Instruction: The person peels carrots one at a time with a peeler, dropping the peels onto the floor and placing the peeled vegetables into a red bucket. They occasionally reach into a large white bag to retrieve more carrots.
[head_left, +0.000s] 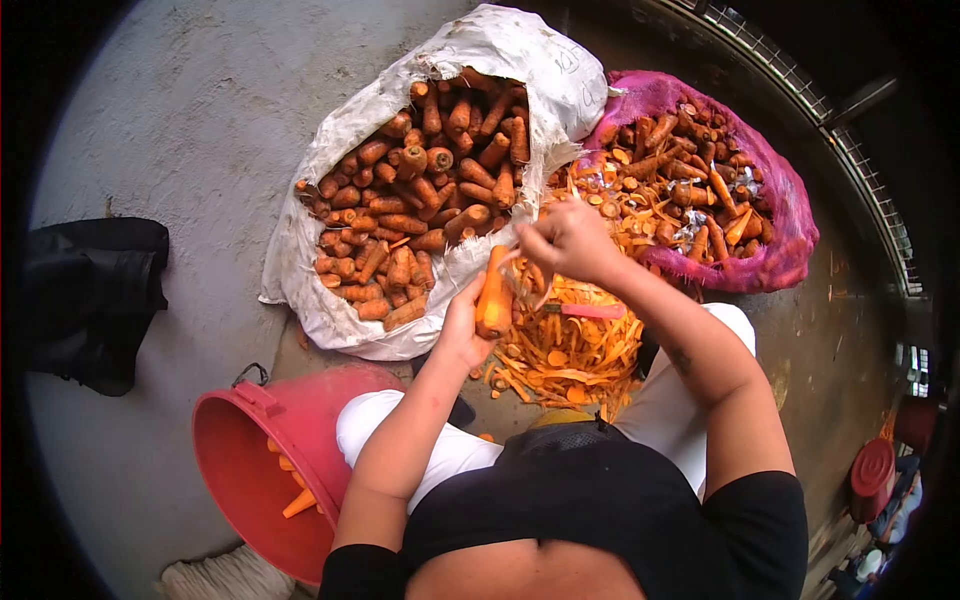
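Note:
My left hand [463, 330] is wrapped round the lower part of a carrot [493, 295], which is tilted upward and looks bright and partly peeled. Close beside its upper end, my right hand [572, 240] is closed on what looks like a peeler, blurred by motion and mostly hidden by the fingers. Below both hands lies a heap of orange carrot peelings [570, 355] on the floor. A flat pink-red piece [592, 311], perhaps a handle, rests on the heap.
Ahead stands a white sack [335, 160] of unpeeled carrots. A magenta mesh sack [795, 215] with carrots and scraps is at its right. By my left leg, a red bucket [235, 480] lies tipped with carrots inside. Black material [95, 300] lies far left; a person [900, 500] is far right.

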